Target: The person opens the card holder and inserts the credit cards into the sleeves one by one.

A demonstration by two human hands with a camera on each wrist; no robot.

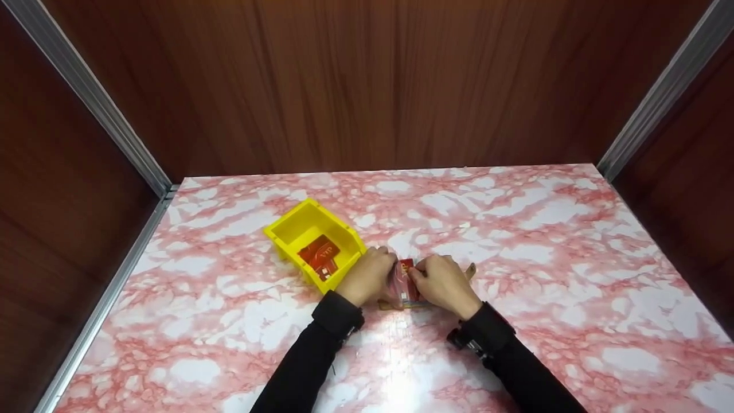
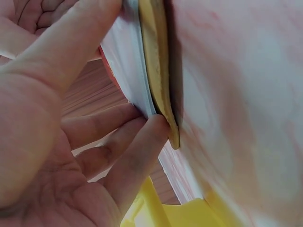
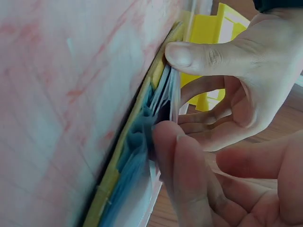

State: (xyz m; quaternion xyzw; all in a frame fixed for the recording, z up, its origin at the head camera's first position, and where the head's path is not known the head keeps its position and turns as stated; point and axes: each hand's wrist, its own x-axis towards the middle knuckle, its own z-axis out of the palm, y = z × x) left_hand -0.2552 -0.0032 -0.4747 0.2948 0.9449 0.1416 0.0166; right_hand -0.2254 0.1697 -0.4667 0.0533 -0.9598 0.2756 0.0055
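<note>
The left hand (image 1: 371,276) grips a tan-edged card holder (image 2: 157,61) beside a yellow bin (image 1: 299,222); from here the right hand (image 1: 445,283) seems to pinch a red card (image 1: 406,265).

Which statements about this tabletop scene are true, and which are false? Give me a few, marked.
1. The yellow bin holds red cards. True.
2. The left hand grips a card holder. True.
3. The right hand is inside the yellow bin. False: the right hand is at the card holder.
4. The person's sleeves are white. False: the sleeves are black.
5. The tabletop has a pink-and-white pattern. True.
</note>
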